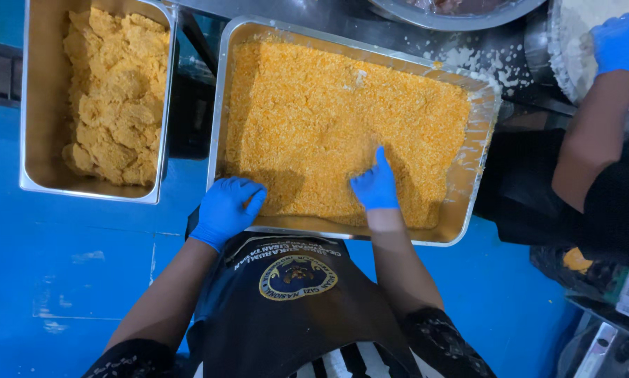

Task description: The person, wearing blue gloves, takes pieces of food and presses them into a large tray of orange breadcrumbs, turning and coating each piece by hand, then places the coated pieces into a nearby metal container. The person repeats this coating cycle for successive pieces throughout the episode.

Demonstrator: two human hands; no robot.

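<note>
Blue disposable gloves are worn on both hands: left hand [227, 208], right hand [376, 185]. Dark patterned sleeves are pushed up; a black apron [293, 308] with a round emblem is worn.

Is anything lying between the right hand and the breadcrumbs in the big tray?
Nothing visible does. The right hand already presses into the orange breadcrumbs, inside the tray. The left hand rests on the near rim.

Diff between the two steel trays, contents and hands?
The centre tray holds loose orange crumbs spread flat; the left tray holds piled, coated golden pieces. The centre tray looks wider. Both gloved hands are at the centre tray: left hand on its near rim, right hand pressed into the crumbs; no hand touches the left tray. Both trays are rectangular steel.
</note>
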